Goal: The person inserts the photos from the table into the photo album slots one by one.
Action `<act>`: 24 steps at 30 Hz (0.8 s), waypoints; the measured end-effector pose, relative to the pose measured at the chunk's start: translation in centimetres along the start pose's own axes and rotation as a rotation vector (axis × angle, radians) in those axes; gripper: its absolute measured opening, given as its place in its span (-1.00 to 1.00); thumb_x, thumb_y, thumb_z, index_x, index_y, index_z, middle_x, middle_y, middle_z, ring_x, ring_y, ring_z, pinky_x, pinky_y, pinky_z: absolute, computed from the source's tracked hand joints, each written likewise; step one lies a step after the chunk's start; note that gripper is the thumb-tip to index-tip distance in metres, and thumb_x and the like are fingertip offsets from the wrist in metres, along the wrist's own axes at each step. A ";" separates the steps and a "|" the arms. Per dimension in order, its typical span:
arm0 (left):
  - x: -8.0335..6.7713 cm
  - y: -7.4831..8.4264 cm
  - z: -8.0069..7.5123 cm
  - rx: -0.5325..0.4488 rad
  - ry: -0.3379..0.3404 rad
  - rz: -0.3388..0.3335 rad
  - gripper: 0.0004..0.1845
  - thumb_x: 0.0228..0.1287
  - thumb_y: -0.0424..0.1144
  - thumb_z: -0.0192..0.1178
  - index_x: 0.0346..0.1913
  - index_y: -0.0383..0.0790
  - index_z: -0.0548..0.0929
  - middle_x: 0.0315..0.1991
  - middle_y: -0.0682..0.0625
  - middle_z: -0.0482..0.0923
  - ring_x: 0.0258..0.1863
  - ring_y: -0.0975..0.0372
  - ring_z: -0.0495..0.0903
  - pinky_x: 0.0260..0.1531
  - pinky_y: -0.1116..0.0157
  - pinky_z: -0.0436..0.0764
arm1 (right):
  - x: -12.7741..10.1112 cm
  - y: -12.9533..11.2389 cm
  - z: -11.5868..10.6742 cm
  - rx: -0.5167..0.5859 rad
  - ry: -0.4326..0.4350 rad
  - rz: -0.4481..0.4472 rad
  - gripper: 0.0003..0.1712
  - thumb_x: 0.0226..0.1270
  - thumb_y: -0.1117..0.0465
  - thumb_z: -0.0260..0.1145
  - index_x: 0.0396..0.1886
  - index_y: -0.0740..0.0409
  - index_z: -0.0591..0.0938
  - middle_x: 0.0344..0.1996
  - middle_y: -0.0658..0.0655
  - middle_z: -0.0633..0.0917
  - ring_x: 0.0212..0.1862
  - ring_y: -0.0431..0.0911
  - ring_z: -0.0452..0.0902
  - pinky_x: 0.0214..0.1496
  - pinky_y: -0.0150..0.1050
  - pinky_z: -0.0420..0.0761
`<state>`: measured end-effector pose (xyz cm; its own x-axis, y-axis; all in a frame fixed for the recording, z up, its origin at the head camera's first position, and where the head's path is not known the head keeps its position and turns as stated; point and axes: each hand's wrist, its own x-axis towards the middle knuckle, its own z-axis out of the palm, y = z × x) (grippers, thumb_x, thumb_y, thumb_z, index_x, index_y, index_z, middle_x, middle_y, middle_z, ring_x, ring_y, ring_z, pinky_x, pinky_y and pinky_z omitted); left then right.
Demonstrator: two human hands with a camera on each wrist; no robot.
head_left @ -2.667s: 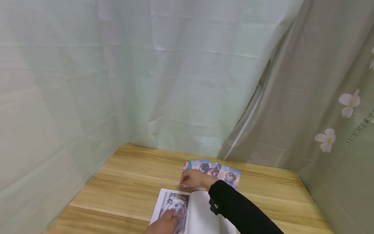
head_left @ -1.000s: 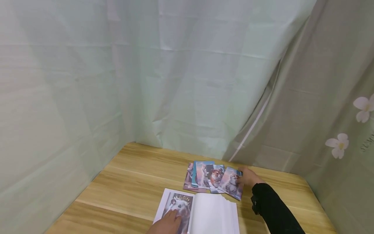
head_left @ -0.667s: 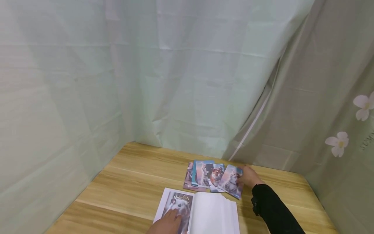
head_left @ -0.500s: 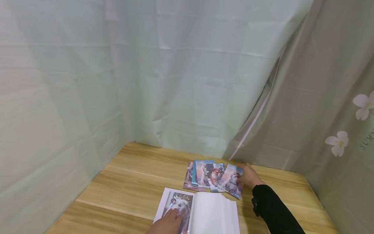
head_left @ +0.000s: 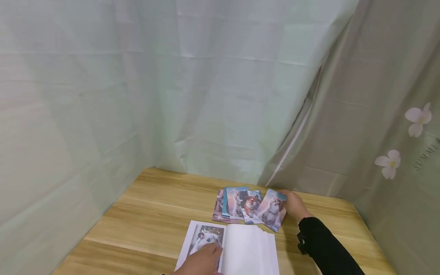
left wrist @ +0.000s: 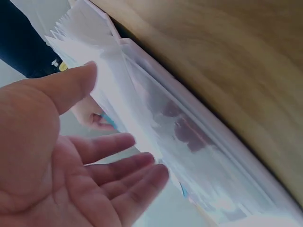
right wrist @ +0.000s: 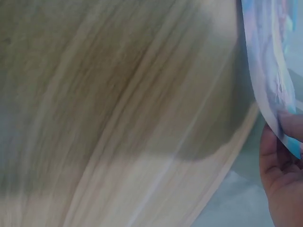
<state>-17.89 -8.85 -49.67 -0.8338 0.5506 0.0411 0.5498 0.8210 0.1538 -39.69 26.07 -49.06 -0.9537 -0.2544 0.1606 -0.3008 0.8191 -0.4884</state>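
While my left hand [head_left: 204,259] is over the left page of the open book [head_left: 249,248], its fingers loosely spread and gripping nothing, my right hand [head_left: 295,204] pinches the kitten card [head_left: 271,210] by its right edge, between thumb and fingers. That card bends slightly, at the right end of the overlapping animal cards [head_left: 235,204] on the wooden table [head_left: 148,214], behind the book. A crowned animal picture [head_left: 207,235] shows partly behind my left hand.
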 end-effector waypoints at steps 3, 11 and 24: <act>0.5 0.7 -0.3 -0.016 -0.007 0.014 -0.25 0.27 0.24 0.24 0.22 -0.38 0.58 0.16 -0.23 0.57 0.17 0.06 0.56 0.11 0.24 0.58 | -0.4 -0.4 -0.6 -0.003 0.044 -0.029 -0.55 0.28 0.59 0.15 0.16 0.37 0.59 0.07 0.43 0.63 0.09 0.33 0.55 0.07 0.14 0.58; 1.4 2.1 -0.3 -0.068 -0.020 0.083 -0.22 0.39 0.28 0.07 0.35 -0.34 0.48 0.34 -0.30 0.42 0.33 -0.04 0.44 0.21 0.16 0.52 | -1.2 -0.9 -2.2 0.059 0.088 -0.025 -0.57 0.33 0.56 0.04 0.14 0.39 0.60 0.02 0.48 0.63 -0.20 0.19 0.60 -0.31 -0.13 0.50; 2.7 3.9 0.3 -0.032 -0.076 0.039 -0.17 0.27 0.40 0.11 0.38 -0.14 0.49 0.39 -0.33 0.34 0.38 -0.09 0.37 0.17 0.14 0.55 | -2.1 -1.1 -4.6 0.247 0.153 0.064 -0.55 0.36 0.53 -0.01 0.18 0.41 0.59 0.13 0.50 0.56 0.08 0.30 0.51 -0.26 -0.16 0.48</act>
<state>-17.97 -4.06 -49.28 -0.8051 0.5925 -0.0273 0.5784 0.7944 0.1855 -37.33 28.09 -44.89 -0.9643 -0.1107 0.2407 -0.2505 0.6762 -0.6928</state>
